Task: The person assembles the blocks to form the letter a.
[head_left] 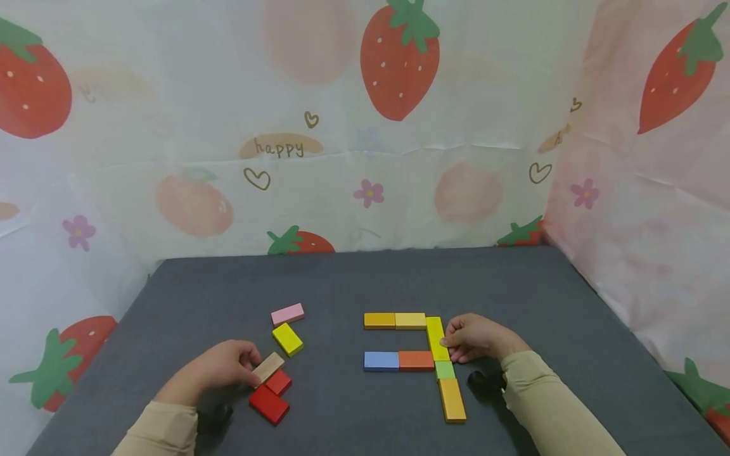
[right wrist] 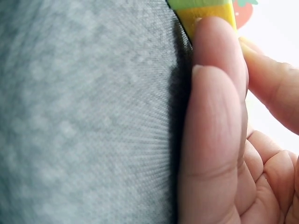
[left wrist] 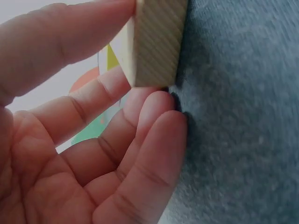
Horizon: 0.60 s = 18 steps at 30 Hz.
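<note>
My left hand [head_left: 219, 367] pinches a plain wooden block [head_left: 268, 367], its thumb on one face and fingertips at the other in the left wrist view. That block lies against a small red block [head_left: 279, 382], with a larger red block [head_left: 269, 405] below. At the right, my right hand [head_left: 479, 339] touches the right edge of a long yellow block [head_left: 435, 335] with thumb and fingertips. The yellow block forms a column with a green block [head_left: 444, 370] and an orange-yellow block [head_left: 452, 402]. In the right wrist view, fairly straight fingers [right wrist: 212, 121] lie along its side.
Left of the column run two rows: an amber block [head_left: 379, 321] with a cream-yellow block [head_left: 410, 321], and a blue block [head_left: 381, 361] with an orange block [head_left: 416, 361]. A pink block [head_left: 288, 314] and a yellow block [head_left: 288, 339] lie on the dark grey table [head_left: 342, 278].
</note>
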{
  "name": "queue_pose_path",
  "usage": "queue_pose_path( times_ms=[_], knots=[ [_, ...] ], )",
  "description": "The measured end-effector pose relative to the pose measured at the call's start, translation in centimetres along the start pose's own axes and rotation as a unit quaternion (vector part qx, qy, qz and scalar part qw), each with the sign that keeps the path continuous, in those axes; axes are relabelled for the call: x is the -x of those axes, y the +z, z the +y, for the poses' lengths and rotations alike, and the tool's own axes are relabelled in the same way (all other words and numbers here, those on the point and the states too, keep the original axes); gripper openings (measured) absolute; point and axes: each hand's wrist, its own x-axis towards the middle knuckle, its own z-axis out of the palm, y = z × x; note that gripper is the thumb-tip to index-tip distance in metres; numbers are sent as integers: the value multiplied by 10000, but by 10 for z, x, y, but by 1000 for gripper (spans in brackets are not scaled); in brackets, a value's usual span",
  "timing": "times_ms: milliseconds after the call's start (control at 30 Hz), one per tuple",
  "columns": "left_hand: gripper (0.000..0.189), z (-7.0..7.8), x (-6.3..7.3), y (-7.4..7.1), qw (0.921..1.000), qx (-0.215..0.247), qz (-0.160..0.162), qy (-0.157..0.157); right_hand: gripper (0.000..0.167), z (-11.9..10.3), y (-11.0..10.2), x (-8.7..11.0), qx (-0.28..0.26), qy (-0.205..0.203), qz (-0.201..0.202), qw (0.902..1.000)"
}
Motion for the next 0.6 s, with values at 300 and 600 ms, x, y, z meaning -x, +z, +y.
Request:
queue_pose_path(
  times_ms=[300, 600],
  knots=[
    [28, 8, 0, -1, 9998, -13, -185, -120, 17, -2, -1, 1, -50, 19, -52, 10000],
    [29, 14, 2, -2, 9994, 14, -310, -135, 15, -1, 0, 2, -49, 47, -42, 10000]
  ],
)
